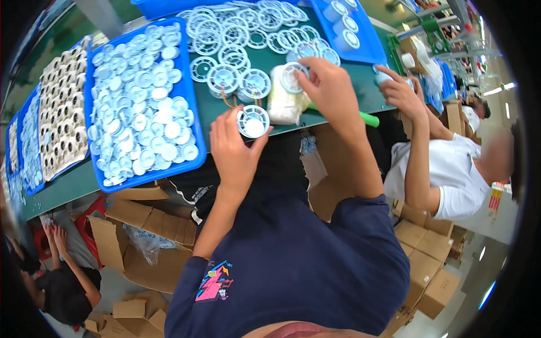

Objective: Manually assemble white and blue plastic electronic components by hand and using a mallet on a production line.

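My left hand (230, 147) grips a round white plastic housing (243, 116) with a white disc inside it, at the table's near edge. To its right, my right hand (329, 84) pinches a round pale plastic part (291, 78) by its edge, just over a whitish-yellow soft bundle (285, 106). Whether that part touches the bundle I cannot tell. Just beyond my left hand stand two round ring-topped housings (223, 80), with thin orange and red wires beside them. A bright green handle (369, 119) sticks out past the table edge below my right wrist.
A blue tray (198, 147) heaped with pale blue discs lies left. Many white rings (232, 35) cover the far table. White cups stand in another blue tray (369, 42). Far left is a sheet of small round parts (65, 107). A co-worker (434, 163) sits right; cardboard boxes (152, 225) stand below.
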The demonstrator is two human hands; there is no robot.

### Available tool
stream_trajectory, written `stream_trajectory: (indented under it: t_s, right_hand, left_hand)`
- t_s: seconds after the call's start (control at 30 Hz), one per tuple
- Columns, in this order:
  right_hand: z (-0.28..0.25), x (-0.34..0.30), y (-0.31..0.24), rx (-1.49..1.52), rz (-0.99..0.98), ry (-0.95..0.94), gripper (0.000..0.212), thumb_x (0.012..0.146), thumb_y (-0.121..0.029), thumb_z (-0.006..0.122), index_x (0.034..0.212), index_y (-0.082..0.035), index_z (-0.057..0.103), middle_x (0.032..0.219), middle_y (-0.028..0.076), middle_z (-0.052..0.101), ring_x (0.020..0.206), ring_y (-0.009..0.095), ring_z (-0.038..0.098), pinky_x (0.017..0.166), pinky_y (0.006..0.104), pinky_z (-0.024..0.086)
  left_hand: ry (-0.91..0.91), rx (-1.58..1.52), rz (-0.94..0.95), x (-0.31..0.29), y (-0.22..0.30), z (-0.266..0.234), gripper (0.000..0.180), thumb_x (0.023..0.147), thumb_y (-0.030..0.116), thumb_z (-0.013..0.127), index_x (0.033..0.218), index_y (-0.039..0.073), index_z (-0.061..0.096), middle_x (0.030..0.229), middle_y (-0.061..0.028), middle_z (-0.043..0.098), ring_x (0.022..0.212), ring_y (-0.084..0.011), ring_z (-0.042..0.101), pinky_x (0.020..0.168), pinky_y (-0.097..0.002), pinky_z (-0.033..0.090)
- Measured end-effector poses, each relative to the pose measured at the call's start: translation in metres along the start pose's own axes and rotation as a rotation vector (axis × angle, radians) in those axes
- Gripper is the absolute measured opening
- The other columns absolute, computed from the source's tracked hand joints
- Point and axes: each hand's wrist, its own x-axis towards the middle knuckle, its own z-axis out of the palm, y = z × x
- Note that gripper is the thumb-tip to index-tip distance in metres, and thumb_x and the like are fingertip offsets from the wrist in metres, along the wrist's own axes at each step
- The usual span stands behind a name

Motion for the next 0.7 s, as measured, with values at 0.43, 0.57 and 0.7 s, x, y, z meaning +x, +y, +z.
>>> stream_trajectory:
  t_s: [0.43, 0.57, 0.7]
  right_hand:
    - [0.007, -0.039, 0.023, 0.083, -0.403, -0.027, 0.034, 0.087, 0.000, 0.070, 0.120, -0.006, 0.067, 0.141, 0.009, 0.064, 0.124, 0.035, 0.060, 0.100, 0.0457, 0.052]
    - [-0.009, -0.045, 0.025, 0.061, -0.444, -0.149, 0.051, 0.084, -0.001, 0.073, 0.134, -0.007, 0.066, 0.145, 0.011, 0.062, 0.125, 0.035, 0.061, 0.103, 0.0458, 0.050]
    - [-0.015, -0.042, 0.022, -0.023, -0.472, -0.135, 0.050, 0.085, -0.008, 0.076, 0.134, -0.010, 0.066, 0.138, 0.011, 0.062, 0.117, 0.034, 0.063, 0.096, 0.0443, 0.054]
  left_hand:
    - [-0.031, 0.012, -0.001, -0.002, 0.001, 0.002, 0.067, 0.074, 0.023, 0.093, 0.127, 0.001, 0.059, 0.120, -0.0175, 0.064, 0.106, -0.0377, 0.060, 0.091, -0.0472, 0.049]
    - [-0.018, 0.016, -0.021, -0.003, 0.001, 0.001, 0.066, 0.074, 0.023, 0.093, 0.127, 0.001, 0.060, 0.120, -0.0174, 0.064, 0.106, -0.0378, 0.061, 0.090, -0.0471, 0.049]
    - [-0.010, 0.004, -0.027, -0.002, 0.003, 0.000, 0.065, 0.074, 0.019, 0.094, 0.127, 0.000, 0.061, 0.120, -0.0172, 0.066, 0.108, -0.0368, 0.061, 0.092, -0.0458, 0.050]
